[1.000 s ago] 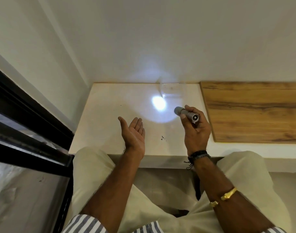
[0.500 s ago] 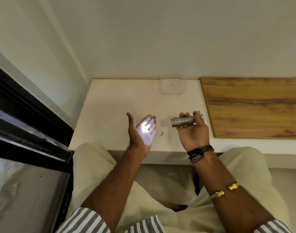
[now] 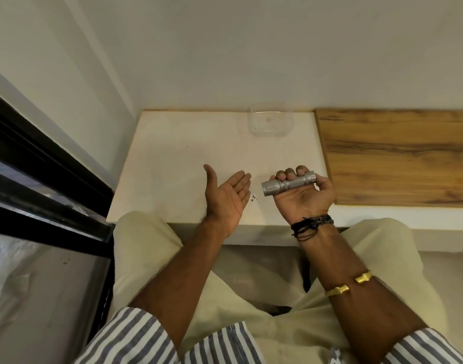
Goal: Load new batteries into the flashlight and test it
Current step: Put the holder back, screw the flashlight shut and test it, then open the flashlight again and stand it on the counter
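White ledge (image 3: 172,164), wood board (image 3: 398,156) rt, wall behind.

You face a plain white wall (image 3: 251,48) behind a pale desk (image 3: 172,164), a wooden panel (image 3: 398,156) on its right, a black window frame (image 3: 41,164) at your left
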Demonstrator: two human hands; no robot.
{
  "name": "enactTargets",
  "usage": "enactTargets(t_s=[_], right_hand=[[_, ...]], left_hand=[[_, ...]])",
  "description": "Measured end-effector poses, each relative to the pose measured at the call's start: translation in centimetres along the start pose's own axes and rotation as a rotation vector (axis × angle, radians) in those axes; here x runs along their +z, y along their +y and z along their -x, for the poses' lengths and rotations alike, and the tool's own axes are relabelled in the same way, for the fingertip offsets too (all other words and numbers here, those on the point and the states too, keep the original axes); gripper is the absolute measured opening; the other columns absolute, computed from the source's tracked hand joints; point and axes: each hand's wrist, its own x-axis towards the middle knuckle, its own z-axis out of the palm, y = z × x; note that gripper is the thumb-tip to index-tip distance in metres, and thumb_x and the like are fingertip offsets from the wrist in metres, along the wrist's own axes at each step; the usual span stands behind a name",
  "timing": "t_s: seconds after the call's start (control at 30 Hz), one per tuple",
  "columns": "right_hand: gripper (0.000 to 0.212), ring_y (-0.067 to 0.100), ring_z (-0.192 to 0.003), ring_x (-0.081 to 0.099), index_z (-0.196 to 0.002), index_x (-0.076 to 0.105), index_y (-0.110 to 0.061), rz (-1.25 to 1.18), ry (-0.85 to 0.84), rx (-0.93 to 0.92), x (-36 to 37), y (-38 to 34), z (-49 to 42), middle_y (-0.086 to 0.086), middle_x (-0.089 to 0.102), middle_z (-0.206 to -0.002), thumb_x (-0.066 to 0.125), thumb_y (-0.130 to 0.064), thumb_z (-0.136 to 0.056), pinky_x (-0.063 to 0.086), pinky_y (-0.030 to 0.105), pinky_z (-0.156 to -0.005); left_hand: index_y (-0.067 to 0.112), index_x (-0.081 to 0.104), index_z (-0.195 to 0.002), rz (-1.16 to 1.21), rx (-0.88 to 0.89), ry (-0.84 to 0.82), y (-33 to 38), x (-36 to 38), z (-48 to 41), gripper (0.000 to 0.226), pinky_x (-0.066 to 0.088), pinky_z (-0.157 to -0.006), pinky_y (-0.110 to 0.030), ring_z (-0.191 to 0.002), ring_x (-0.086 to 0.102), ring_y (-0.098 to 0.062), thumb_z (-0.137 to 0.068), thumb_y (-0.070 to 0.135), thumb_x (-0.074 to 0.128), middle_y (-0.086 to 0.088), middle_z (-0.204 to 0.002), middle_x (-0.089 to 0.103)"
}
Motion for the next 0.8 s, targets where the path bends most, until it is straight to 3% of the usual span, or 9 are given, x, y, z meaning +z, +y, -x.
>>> enactTargets(t_s=[0.23, 0.33, 0.4, 0.47, 0.57, 0.8], right_hand=[[0.022, 0.025, -0.070, 0.051, -0.077, 0.055, -0.010, 0.030, -0.004, 0.025, 0.1, 0.2, 0.1, 0.007, 0.051, -0.073, 0.054, -0.031, -0.072, 0.041, 0.037, -0.080], [0.007, 0.024, -0.074, 0.052, -0.085, 0.055, -0.011, 0.135, 0.023, 0.049, 0.1, 0.5, -0.3, 0.008, 0.053, -0.078, 0.051, -0.011, -0.079, 0.041, 0.039, -0.088], [0.025, 0.023, -0.077, 0.054, -0.092, 0.056, -0.010, 0.306, 0.057, 0.027, -0.2, 1.0, -0.9, 0.008, 0.055, -0.081, 0.041, 0.010, -0.087, 0.045, 0.040, -0.091], [0.033, 0.023, -0.090, 0.061, -0.102, 0.060, -0.009, 0.554, 0.049, -0.027, -0.3, 1.6, -1.4, 0.008, 0.059, -0.091, 0.044, 0.018, -0.091, 0.052, 0.039, -0.096], [0.039, 0.026, -0.110, 0.064, -0.116, 0.066, -0.013, 0.940, 0.009, -0.134, -0.5, 2.5, -2.1, 0.007, 0.064, -0.112, 0.064, 0.014, -0.088, 0.057, 0.042, -0.096], [0.046, 0.025, -0.110, 0.065, -0.122, 0.072, -0.016, 1.400, 0.064, -0.446, 0.9, 5.0, -6.8, 0.010, 0.069, -0.117, 0.082, 0.000, -0.080, 0.056, 0.036, -0.097]], left_hand=[[0.006, 0.032, -0.152, -0.031, 0.025, 0.025, 0.1, 0.2, 0.2, 0.103, 0.019, -0.125, -0.044, -0.148, 0.032, -0.028, -0.087, 0.084, 0.019, -0.014, -0.158, 0.037], [0.006, 0.040, -0.149, -0.201, 0.086, 0.116, 0.2, 0.5, 0.2, 0.076, 0.029, -0.121, -0.041, -0.141, 0.044, -0.025, -0.098, 0.064, 0.035, -0.013, -0.153, 0.046], [0.008, 0.050, -0.142, -0.388, 0.178, 0.180, 0.4, 0.6, 0.2, 0.052, 0.041, -0.115, -0.040, -0.131, 0.056, -0.022, -0.101, 0.039, 0.054, -0.011, -0.144, 0.056], [0.010, 0.060, -0.133, -0.559, 0.282, 0.228, 0.6, 0.6, 0.2, 0.040, 0.050, -0.106, -0.040, -0.119, 0.065, -0.019, -0.096, 0.024, 0.065, -0.007, -0.132, 0.067], [0.012, 0.068, -0.125, -0.739, 0.403, 0.261, 1.4, 0.7, -0.4, 0.031, 0.056, -0.099, -0.040, -0.111, 0.069, -0.015, -0.094, 0.018, 0.068, -0.002, -0.121, 0.073], [0.014, 0.073, -0.118, -0.972, 0.565, 0.234, 5.8, 0.8, -3.6, 0.029, 0.057, -0.096, -0.035, -0.102, 0.071, -0.008, -0.089, 0.016, 0.073, 0.000, -0.112, 0.076]])
